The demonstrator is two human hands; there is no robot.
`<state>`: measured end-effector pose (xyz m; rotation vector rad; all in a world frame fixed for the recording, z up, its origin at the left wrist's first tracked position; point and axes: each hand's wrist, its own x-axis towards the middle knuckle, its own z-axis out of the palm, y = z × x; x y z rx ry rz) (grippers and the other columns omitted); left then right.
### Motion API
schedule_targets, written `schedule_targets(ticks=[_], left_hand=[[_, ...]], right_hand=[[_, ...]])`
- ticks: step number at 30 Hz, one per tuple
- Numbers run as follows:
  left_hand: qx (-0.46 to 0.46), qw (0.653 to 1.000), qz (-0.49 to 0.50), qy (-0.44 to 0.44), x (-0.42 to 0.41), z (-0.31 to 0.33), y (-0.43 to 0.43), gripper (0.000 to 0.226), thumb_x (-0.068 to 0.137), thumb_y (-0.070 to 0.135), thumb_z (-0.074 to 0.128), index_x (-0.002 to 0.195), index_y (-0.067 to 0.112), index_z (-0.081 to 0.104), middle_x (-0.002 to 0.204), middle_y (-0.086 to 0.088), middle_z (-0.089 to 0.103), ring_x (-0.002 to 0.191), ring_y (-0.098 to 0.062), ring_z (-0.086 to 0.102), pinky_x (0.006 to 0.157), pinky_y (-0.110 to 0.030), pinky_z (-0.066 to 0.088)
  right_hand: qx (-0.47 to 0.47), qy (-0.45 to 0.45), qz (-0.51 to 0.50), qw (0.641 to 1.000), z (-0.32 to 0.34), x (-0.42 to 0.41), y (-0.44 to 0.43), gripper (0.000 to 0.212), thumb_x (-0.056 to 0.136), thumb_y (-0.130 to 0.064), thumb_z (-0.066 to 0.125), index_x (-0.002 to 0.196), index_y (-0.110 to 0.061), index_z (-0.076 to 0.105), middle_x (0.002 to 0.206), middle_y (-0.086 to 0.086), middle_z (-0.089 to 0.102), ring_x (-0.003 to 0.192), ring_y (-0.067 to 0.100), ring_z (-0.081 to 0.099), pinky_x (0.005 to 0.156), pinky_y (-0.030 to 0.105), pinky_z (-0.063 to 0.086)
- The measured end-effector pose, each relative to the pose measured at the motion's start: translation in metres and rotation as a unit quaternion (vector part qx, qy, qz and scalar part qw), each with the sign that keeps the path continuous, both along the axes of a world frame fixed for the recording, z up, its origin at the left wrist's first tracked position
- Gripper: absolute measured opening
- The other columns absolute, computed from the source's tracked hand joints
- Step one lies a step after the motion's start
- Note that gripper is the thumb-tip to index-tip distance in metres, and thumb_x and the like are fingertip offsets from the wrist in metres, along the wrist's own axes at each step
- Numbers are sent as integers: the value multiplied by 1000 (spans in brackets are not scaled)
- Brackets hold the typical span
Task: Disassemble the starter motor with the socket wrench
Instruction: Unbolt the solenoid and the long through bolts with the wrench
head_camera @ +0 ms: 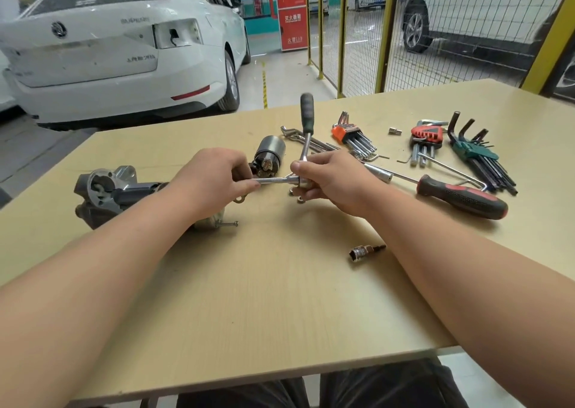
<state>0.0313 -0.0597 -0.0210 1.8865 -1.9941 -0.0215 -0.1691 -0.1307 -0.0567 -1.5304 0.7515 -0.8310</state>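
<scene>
Both hands meet over the middle of the table (280,298), forearms bare.

Left hand (214,177): fingers curled in, with the thumb and fingertips pinching the free end of a knurled chrome extension bar (270,181). The bar lies roughly level and points right.

Right hand (329,180): fingers wrapped round the head of the socket wrench (306,121), thumb on top, at the spot where the bar meets the head. The wrench shaft rises up and away from the hand. Its dark green grip is at the far end and slightly blurred.

Starter motor (105,189): lies on its side at the left of the table, its open aluminium nose facing the camera. The left forearm crosses in front and hides its rear part. Neither hand touches it. A long bolt (230,224) shows just below the forearm, beside the motor.

A dark cylindrical solenoid (270,152) lies on the table just behind the hands, apart from the motor.

A short socket bit (367,250) lies near the right forearm. A red-and-black screwdriver (460,197) lies to the right. Beyond it are three hex key sets (426,133) in orange, red and green holders.

A white car (118,49) stands behind the table.
</scene>
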Motion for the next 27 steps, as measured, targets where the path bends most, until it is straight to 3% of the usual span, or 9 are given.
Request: schedule_targets(ticks=[5,7,9,13,15,17,21,24,27], left_hand=[[56,996,-17,-60,1,7,-3,20,93,41,50,100,30,65,74,21,56,73,-4,51,58,-17,32],[63,993,-12,-95,1,8,-4,23,95,39,46,93,28,66,72,16,59,66,-2,48,53,-21,31],[53,995,-12,-82,0,7,-3,17,93,37,52,84,30,64,71,13,62,63,-2,50,51,-22,31],[10,1000,-18,14,0,3,2,8,83,30,67,77,26,63,66,13,64,67,-5,59,59,-24,43],[27,999,-14,19,-1,4,3,10,81,34,69,78,27,62,63,13,65,65,-1,59,59,-25,45],[60,998,-7,-8,0,7,1,10,85,41,62,80,33,61,64,16,62,63,2,54,54,-21,36],[52,998,-11,-37,4,10,-3,17,93,36,50,81,32,62,64,15,57,60,-3,49,50,-22,29],[26,1000,-12,2,5,7,-2,13,86,34,63,75,28,65,66,13,62,63,-5,54,53,-23,35],[5,998,-11,59,3,3,1,9,79,32,71,73,28,65,65,13,65,65,-5,59,59,-25,44]], right_hand=[[-63,4,2,998,1,-3,1,19,83,-5,70,79,-24,71,70,-7,66,74,12,62,80,32,53],[-80,29,-9,996,3,-4,4,18,83,-8,71,83,-26,71,75,-3,66,76,13,62,84,32,51],[-57,25,-21,998,6,-2,8,6,87,-14,68,83,-18,70,76,4,65,71,15,63,74,29,57],[27,64,-74,995,9,4,12,36,95,-36,55,73,-8,60,55,2,63,40,10,54,40,22,45],[-24,69,-51,996,7,2,12,26,94,-28,58,79,-9,64,51,-5,62,43,10,57,44,22,46],[-65,6,-20,998,7,-2,11,13,91,-11,62,82,-19,69,64,-7,64,55,12,62,54,22,52],[-141,17,-16,990,4,-5,5,34,79,-5,72,75,-39,73,71,-17,67,67,5,62,72,20,51],[-76,8,-17,997,3,-1,7,9,87,-15,68,80,-20,71,64,-7,68,61,15,68,58,23,55],[18,9,-46,999,2,5,5,30,93,-31,60,78,-6,63,61,5,63,50,19,62,46,23,50]])
